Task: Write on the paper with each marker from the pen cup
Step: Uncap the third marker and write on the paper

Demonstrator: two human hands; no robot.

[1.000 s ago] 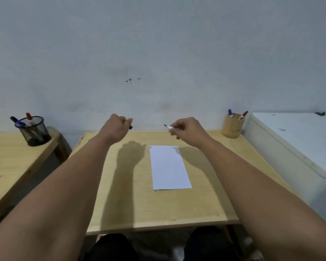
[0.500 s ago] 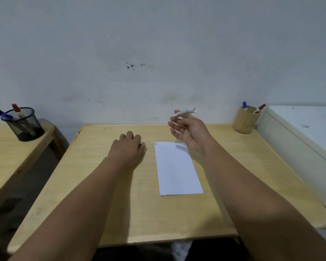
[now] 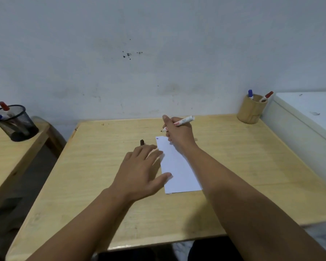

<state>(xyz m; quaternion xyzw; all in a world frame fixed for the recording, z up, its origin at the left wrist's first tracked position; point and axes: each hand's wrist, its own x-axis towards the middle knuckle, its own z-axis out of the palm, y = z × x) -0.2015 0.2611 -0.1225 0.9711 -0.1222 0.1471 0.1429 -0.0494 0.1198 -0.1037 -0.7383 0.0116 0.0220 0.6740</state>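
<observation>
Right hand (image 3: 179, 132) grip clamped on an uncapped marker (image 3: 181, 122), dark tip aimed down and left, hovering just beyond the paper's far left corner, not touching it as far as I can tell. Left hand (image 3: 141, 170) is flat, grip apart and holding nothing, fingertips pinning the left edge of the paper (image 3: 177, 166). Dark cap (image 3: 142, 142) lies on the worktop (image 3: 233, 166) just past the left fingers.

Paper sits mid-worktop, long side running away from the person. Only a tiny mark shows at its far left corner (too small to read), rest looks blank.

Pen cup (image 3: 251, 110) stands at the far right corner, blue marker (image 3: 250, 94) and red marker (image 3: 265, 96) still in it.

Judgement: early. First marker about to write; two more in the cup to go, plus recapping. Mesh cup (image 3: 13, 122) on the neighbouring table holds others, probably not in scope.
</observation>
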